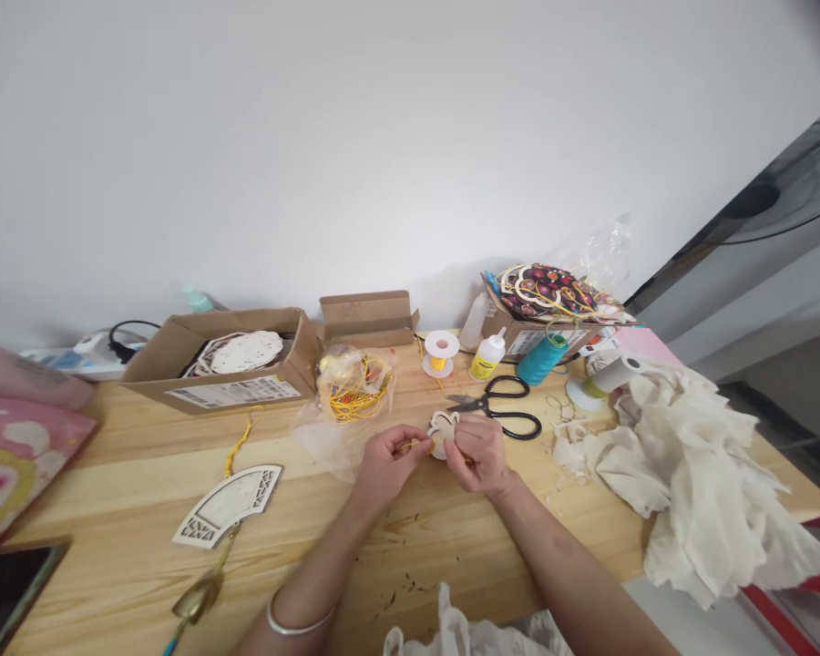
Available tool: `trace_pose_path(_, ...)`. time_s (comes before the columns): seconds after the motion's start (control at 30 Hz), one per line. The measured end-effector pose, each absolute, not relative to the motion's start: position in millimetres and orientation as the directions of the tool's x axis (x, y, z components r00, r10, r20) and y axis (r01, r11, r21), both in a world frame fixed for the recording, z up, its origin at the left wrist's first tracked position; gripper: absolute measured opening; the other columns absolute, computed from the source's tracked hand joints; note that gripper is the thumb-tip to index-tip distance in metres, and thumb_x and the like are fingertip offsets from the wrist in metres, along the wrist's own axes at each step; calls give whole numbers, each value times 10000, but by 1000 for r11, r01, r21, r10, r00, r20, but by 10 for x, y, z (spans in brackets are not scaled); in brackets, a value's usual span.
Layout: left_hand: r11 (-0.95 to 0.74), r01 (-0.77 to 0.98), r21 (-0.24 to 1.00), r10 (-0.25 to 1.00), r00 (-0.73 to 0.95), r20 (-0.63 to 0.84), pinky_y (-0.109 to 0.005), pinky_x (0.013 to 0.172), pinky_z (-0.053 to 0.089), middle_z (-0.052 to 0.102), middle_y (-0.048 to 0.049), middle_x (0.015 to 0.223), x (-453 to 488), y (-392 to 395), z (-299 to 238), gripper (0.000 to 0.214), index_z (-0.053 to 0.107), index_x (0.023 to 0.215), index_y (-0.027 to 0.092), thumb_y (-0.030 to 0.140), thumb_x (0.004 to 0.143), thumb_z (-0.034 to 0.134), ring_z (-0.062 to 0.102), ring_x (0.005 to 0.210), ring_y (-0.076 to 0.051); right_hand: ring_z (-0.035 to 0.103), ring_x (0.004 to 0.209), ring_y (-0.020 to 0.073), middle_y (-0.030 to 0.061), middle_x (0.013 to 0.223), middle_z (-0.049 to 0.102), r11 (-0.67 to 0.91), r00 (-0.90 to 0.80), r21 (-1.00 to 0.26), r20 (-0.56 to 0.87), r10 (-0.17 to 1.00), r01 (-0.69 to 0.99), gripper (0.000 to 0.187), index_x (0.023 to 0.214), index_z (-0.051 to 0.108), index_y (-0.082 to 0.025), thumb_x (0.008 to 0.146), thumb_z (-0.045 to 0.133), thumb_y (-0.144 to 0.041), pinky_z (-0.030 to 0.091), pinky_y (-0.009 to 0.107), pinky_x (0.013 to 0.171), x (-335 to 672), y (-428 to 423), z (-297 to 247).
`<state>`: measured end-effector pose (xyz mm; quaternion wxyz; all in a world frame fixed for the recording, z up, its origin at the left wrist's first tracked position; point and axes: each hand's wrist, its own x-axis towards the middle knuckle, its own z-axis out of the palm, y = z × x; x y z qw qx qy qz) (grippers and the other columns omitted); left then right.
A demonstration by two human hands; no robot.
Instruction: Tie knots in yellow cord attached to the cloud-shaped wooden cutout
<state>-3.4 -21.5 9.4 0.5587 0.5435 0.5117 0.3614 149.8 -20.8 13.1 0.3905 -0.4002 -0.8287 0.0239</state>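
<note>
My left hand (386, 463) pinches a thin yellow thread (410, 444) at the middle of the wooden table (129, 510). My right hand (478, 451) is closed on a small pale wooden cut-out piece (443, 425), held just above the tabletop. The two hands sit close together with the thread running between them to the piece. A silver bangle (299, 624) circles my left wrist.
Black scissors (504, 408) lie just behind my right hand. A fan-shaped cut-out (229, 503) lies at the left, a bag of yellow thread (350, 387) behind the hands. Cardboard boxes (225, 364), spools, a glue bottle (487, 355) and crumpled white cloth (690, 474) crowd the back and right.
</note>
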Motion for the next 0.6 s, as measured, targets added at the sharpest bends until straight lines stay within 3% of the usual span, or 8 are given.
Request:
trace_pose_path(0.17, 106, 47, 993, 957, 266, -115, -164, 391, 170, 274, 75, 444, -22, -257, 169, 268, 554, 846, 127, 333, 682, 507, 221, 405, -37, 354, 515, 107, 5, 539, 431, 676, -517, -314, 458, 723, 667, 220, 549, 414, -172, 749, 324, -186, 268, 242, 504, 1465, -191, 161)
trace_pose_path(0.3, 141, 4, 990, 965, 224, -139, -167, 386, 161, 216, 86, 447, -6, -273, 187, 295, 520, 885, 137, 324, 658, 541, 204, 399, -35, 403, 580, 118, 24, 626, 487, 633, -548, -275, 329, 769, 723, 166, 692, 473, -158, 762, 326, -189, 289, 234, 536, 1421, -180, 181)
trace_pose_path(0.47, 181, 10, 983, 963, 202, -179, -153, 388, 194, 249, 94, 444, 25, -277, 171, 313, 489, 890, 144, 310, 636, 565, 234, 398, -29, 428, 612, 133, 31, 651, 517, 621, -560, -233, 281, 779, 748, 145, 697, 482, -162, 759, 370, -231, 291, 237, 540, 1384, -170, 162)
trace_pose_path(0.6, 231, -19, 973, 947, 235, -220, -157, 410, 264, 377, 76, 451, 44, -278, 155, 324, 466, 913, 151, 312, 646, 552, 342, 412, -44, 442, 610, 135, 26, 640, 535, 614, -555, -234, 274, 785, 753, 130, 683, 486, -166, 754, 399, -232, 291, 238, 529, 1357, -168, 134)
